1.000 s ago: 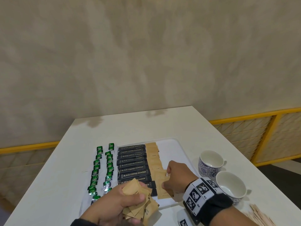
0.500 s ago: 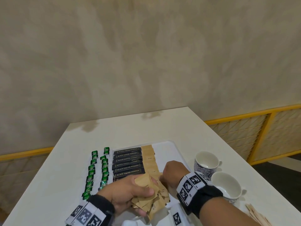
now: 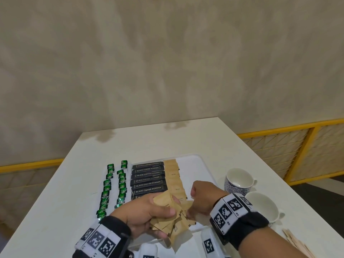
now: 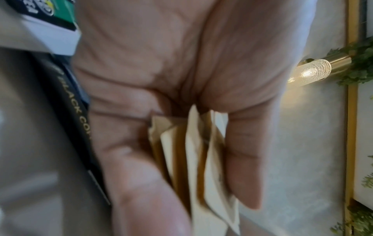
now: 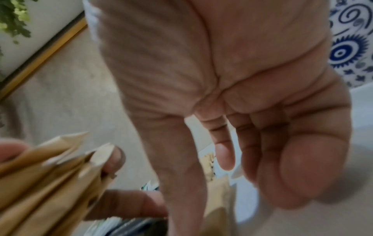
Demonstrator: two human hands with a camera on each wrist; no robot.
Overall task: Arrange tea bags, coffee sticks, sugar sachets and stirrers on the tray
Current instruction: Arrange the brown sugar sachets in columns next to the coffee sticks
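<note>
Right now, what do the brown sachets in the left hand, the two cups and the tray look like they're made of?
Brown square sachets in the left hand's grip: matte kraft-looking paper, creased, with crimped edges. Two white cups: probably glazed ceramic, with a soft sheen and blue pattern outside. White rounded tray: smooth, slightly glossy, likely plastic, though the material is not certain.

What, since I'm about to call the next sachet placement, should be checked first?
1. Left hand grips the sachet bundle: ok.
2. Right hand has pinched a single sachet: cannot tell, its fingertips are hidden or blurred.
3. Sugar row lies straight beside the coffee sticks: ok.
4. Bare tray to the right of the row: ok.
5. Stirrers on the tray: not ok, they lie on the table.
</note>
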